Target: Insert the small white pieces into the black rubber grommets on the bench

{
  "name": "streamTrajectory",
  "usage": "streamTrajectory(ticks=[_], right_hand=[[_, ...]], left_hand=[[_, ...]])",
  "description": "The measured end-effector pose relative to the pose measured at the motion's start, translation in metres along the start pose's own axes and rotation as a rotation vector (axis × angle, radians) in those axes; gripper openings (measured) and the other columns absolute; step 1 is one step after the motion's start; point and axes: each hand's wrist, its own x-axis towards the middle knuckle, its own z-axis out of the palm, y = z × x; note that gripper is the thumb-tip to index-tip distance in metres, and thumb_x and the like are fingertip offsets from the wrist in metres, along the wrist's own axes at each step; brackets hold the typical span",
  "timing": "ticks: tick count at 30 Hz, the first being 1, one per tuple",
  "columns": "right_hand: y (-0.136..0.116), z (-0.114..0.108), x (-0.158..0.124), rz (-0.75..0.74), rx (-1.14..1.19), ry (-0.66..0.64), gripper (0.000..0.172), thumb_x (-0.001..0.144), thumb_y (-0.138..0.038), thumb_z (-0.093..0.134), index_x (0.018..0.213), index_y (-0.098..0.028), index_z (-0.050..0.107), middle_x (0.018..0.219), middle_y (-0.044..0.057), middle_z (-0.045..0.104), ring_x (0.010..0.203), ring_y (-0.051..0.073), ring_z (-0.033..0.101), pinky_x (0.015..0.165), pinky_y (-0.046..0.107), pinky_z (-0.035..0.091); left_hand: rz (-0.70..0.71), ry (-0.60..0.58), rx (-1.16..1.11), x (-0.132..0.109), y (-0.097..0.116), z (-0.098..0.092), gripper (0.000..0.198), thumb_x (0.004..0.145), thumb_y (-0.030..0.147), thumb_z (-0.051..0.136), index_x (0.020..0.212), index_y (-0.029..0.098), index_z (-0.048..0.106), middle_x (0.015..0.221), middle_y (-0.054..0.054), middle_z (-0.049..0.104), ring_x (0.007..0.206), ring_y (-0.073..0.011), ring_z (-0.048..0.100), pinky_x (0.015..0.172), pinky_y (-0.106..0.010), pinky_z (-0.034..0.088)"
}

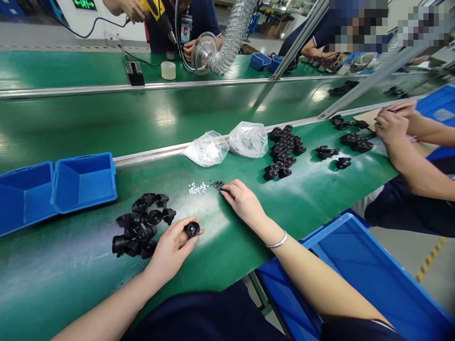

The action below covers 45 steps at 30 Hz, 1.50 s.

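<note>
My left hand (174, 246) grips a round black plastic cap (193, 229), its hollow side facing up with a small pale spot inside. My right hand (243, 199) has thumb and forefinger pinched together at the edge of a pile of tiny black pieces (217, 185); whatever is between the fingertips is too small to make out. Beside that pile lies a scatter of tiny white pieces (198, 189). A heap of similar black plastic parts (140, 227) sits to the left of my left hand.
Two clear plastic bags (209, 149) lie against the metal rail. More black parts (284, 149) are grouped at right, near a co-worker's hands (394, 121). Blue bins (85, 182) stand at left; a large blue crate (373, 274) is below the table edge. Across the belt, a person holds a yellow heat gun (158, 16).
</note>
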Motion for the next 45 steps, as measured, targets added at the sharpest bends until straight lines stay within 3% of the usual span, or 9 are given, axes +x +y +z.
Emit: streamTrajectory(ticks=[7, 13, 16, 20, 25, 29, 35, 40, 45], right_hand=[[0.0, -0.003, 0.005, 0.004, 0.084, -0.06, 0.019, 0.099, -0.024, 0.046, 0.095, -0.017, 0.063, 0.093, 0.009, 0.061, 0.081, 0.021, 0.063, 0.073, 0.034, 0.055], [0.008, -0.013, 0.011, 0.156, 0.215, -0.156, 0.012, 0.089, -0.02, 0.061, 0.078, -0.018, 0.065, 0.08, 0.003, 0.062, 0.068, 0.016, 0.058, 0.064, 0.029, 0.049], [-0.004, -0.018, 0.007, 0.179, 0.249, -0.148, 0.013, 0.088, -0.022, 0.064, 0.076, -0.018, 0.066, 0.074, 0.002, 0.061, 0.063, 0.015, 0.055, 0.059, 0.028, 0.045], [-0.051, -0.017, -0.009, 0.027, 0.47, -0.111, 0.009, 0.093, -0.022, 0.061, 0.086, -0.019, 0.066, 0.082, 0.004, 0.063, 0.072, 0.015, 0.058, 0.064, 0.027, 0.048], [-0.093, 0.002, -0.02, -0.114, 0.609, -0.13, 0.008, 0.097, -0.019, 0.055, 0.094, -0.019, 0.063, 0.086, 0.005, 0.06, 0.077, 0.015, 0.059, 0.067, 0.027, 0.051], [-0.094, 0.011, -0.02, -0.121, 0.578, -0.164, 0.008, 0.097, -0.018, 0.054, 0.095, -0.018, 0.062, 0.088, 0.005, 0.059, 0.078, 0.015, 0.059, 0.067, 0.027, 0.051], [-0.093, 0.006, -0.025, -0.185, 0.512, -0.154, 0.012, 0.098, -0.015, 0.054, 0.103, -0.017, 0.064, 0.093, 0.006, 0.06, 0.083, 0.015, 0.061, 0.071, 0.027, 0.054], [-0.092, 0.006, -0.039, -0.25, 0.412, -0.151, 0.029, 0.099, -0.012, 0.049, 0.126, -0.018, 0.057, 0.105, 0.01, 0.059, 0.091, 0.017, 0.061, 0.076, 0.03, 0.057], [-0.091, 0.01, -0.047, -0.302, 0.293, -0.19, 0.042, 0.099, -0.013, 0.044, 0.141, -0.016, 0.046, 0.106, 0.012, 0.06, 0.09, 0.02, 0.062, 0.076, 0.034, 0.057]], left_hand=[[-0.002, -0.009, 0.013, 0.001, 0.003, 0.001, 0.043, 0.087, 0.032, 0.061, 0.128, 0.021, 0.052, 0.133, -0.01, 0.059, 0.116, -0.0269, 0.065, 0.104, -0.041, 0.052], [-0.033, -0.025, -0.045, 0.0, 0.006, 0.001, 0.046, 0.086, 0.031, 0.063, 0.129, 0.019, 0.05, 0.135, -0.012, 0.06, 0.117, -0.0288, 0.064, 0.102, -0.042, 0.051], [-0.041, -0.026, -0.072, 0.001, 0.005, 0.001, 0.048, 0.085, 0.031, 0.064, 0.129, 0.019, 0.049, 0.134, -0.013, 0.061, 0.116, -0.0286, 0.066, 0.101, -0.042, 0.052], [-0.017, -0.016, -0.077, 0.002, 0.0, 0.0, 0.048, 0.085, 0.031, 0.065, 0.129, 0.02, 0.051, 0.126, -0.011, 0.066, 0.11, -0.0259, 0.068, 0.095, -0.039, 0.054], [0.066, 0.052, 0.141, 0.002, -0.006, -0.003, 0.046, 0.086, 0.03, 0.065, 0.13, 0.02, 0.057, 0.088, -0.004, 0.073, 0.087, -0.0213, 0.071, 0.084, -0.035, 0.056], [0.1, 0.063, 0.247, 0.001, -0.003, -0.004, 0.044, 0.087, 0.028, 0.063, 0.13, 0.021, 0.058, 0.079, -0.001, 0.07, 0.082, -0.0193, 0.068, 0.085, -0.034, 0.054], [0.06, 0.06, 0.267, 0.001, 0.001, -0.003, 0.044, 0.086, 0.027, 0.062, 0.13, 0.02, 0.056, 0.073, 0.0, 0.064, 0.073, -0.0171, 0.063, 0.08, -0.032, 0.053], [0.052, 0.052, 0.254, 0.001, 0.002, -0.003, 0.046, 0.085, 0.023, 0.059, 0.131, 0.019, 0.055, 0.057, 0.006, 0.048, 0.066, -0.0157, 0.056, 0.075, -0.03, 0.05], [0.03, 0.054, 0.24, 0.002, 0.003, -0.003, 0.046, 0.086, 0.023, 0.057, 0.131, 0.017, 0.054, 0.056, 0.009, 0.037, 0.054, -0.0117, 0.044, 0.07, -0.029, 0.048]])
